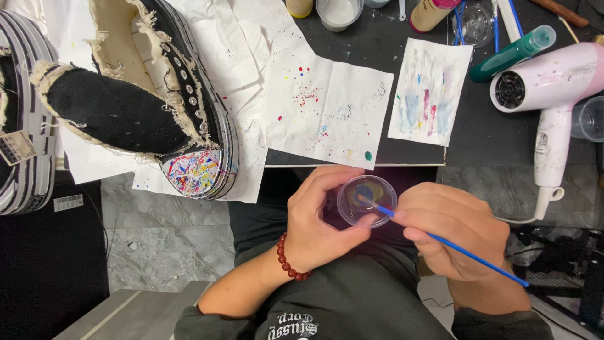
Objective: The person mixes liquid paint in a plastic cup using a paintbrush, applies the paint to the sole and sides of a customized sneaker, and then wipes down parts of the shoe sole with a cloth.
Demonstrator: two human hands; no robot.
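Note:
My left hand [318, 220] grips a small clear plastic cup [366, 200] with a smear of blue paint inside, held over my lap just below the table edge. A thin blue-handled paintbrush [465, 252] sits in my right hand [459, 236], its tip dipped into the cup. A dark red bead bracelet [286, 259] circles my left wrist. Up on the table to the left lies a black frayed canvas sneaker [145, 94] whose toe cap [192, 171] is spattered with many colours.
Paint-speckled white paper sheets [324, 107] cover the black table [491, 135]. A stained paper towel [429, 91], a teal marker [513, 53], a pink hair dryer [553, 88], paint bottles [431, 12] and clear cups [338, 12] stand at the back right. A second striped-sole shoe [22, 119] lies at far left.

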